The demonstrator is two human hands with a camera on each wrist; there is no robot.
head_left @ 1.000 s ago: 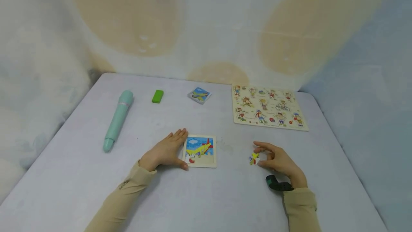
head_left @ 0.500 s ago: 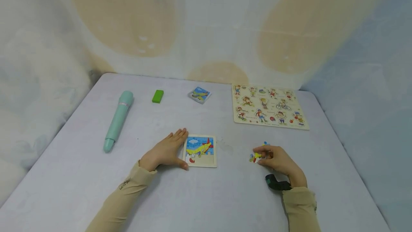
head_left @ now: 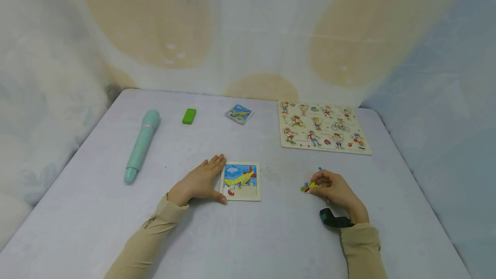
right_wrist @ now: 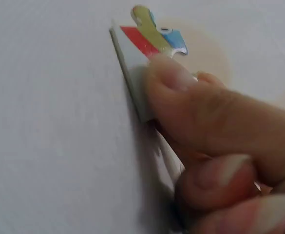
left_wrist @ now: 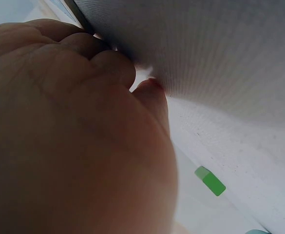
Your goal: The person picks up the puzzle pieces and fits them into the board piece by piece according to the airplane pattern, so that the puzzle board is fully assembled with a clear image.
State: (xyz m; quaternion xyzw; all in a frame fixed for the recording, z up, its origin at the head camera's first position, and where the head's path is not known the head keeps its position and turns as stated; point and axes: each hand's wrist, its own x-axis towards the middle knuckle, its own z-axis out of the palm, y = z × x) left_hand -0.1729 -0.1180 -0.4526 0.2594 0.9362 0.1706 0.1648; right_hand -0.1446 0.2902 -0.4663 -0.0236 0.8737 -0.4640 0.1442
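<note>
A small square puzzle tray (head_left: pixel 249 193) lies flat, with a yellow airplane picture pieced together in its upper part and bare wood at its lower right. My left hand (head_left: pixel 201 182) rests along the tray's left edge, fingers spread and thumb at the lower corner. To the right of the tray, my right hand (head_left: pixel 337 193) pinches a puzzle piece (right_wrist: pixel 132 58) between thumb and fingers. That piece carries red, olive, blue and white printing and stands tilted close to the tabletop in the right wrist view. Just beyond the hand, a small blue bit (head_left: pixel 320 168) shows, partly hidden.
A mint-green microphone-shaped object (head_left: pixel 142 145) lies at left. Farther back are a green block (head_left: pixel 189 116) and an airplane picture card (head_left: pixel 240 114). A wooden board with sports figures (head_left: pixel 324 127) sits at the back right. Cloth hangs behind the table.
My right fingers have closed on the puzzle piece and tipped it up, shifting slightly. A blue bit has come into sight beyond that hand. My left hand and the tray stay put.
</note>
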